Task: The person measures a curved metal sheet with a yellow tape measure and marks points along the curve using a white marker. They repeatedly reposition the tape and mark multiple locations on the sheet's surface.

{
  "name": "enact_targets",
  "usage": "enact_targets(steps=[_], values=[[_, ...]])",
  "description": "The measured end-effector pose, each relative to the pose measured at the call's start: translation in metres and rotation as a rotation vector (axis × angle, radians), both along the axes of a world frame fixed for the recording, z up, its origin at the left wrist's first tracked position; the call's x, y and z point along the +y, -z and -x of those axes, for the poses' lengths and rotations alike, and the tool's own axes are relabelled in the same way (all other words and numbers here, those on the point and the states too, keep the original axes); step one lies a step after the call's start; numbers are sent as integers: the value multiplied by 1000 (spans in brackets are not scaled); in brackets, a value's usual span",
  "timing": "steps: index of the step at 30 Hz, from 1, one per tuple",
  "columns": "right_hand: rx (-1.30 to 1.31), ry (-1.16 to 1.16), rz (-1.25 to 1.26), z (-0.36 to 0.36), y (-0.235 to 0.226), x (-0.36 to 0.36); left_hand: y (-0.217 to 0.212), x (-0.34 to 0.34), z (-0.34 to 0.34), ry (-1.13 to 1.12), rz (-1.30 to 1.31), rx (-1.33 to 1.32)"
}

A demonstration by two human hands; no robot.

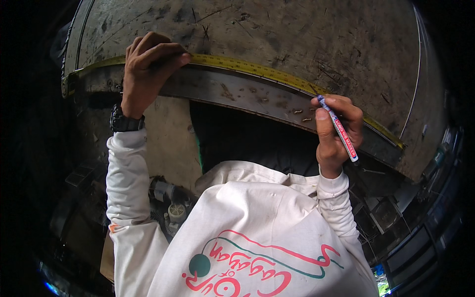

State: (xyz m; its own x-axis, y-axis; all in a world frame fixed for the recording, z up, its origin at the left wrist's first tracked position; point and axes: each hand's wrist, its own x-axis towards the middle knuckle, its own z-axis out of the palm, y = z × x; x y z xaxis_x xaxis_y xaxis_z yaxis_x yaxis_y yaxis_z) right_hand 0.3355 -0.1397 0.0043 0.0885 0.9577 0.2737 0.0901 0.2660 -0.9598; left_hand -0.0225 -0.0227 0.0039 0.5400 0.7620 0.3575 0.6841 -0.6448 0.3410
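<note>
My left hand (148, 69) is pressed down on the yellow measuring tape (237, 64), fingers curled closed over it and pinning it against the top edge of the steel bar (232, 91). A black wristwatch (123, 121) sits on that wrist, above the white sleeve (126, 183). The tape runs from the bar's left end, under my left fingers, and on along the bar toward the right, lying flat on it throughout. The bar rests on the scarred, scratched counter (297, 34). My right hand (334, 126) grips a marker pen (339, 129), fingers closed around its barrel, the tip touching the tape's near edge where it meets the bar. Dark clutter below the counter is too dim to identify.
</note>
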Motion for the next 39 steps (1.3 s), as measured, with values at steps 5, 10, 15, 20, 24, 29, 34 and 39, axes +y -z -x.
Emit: enact_targets(steps=[5, 10, 15, 20, 24, 29, 34, 39], values=[[-92, 60, -25, -5, -6, 1, 1, -1, 2, -1, -7, 6], [-98, 86, 9, -2, -9, 1, 3, -2, 2, -13, -25, 0], [-280, 48, -99, 4, -8, 19, 4, -2, 3, -16, -31, -14], [-559, -22, -90, 14, -21, 49, 7, -2, 4, -3, -52, -20], [-557, -271, -70, 28, -24, 71, 7, -1, 3, -1, -69, -30], [-588, -300, -78, 39, -10, 77, 9, 0, 4, -11, -47, -40], [-605, -303, -55, 43, -15, 80, 9, -1, 5, -5, -61, -37], [-615, -289, -49, 43, -14, 78, 10, -1, 2, -18, -15, -56]])
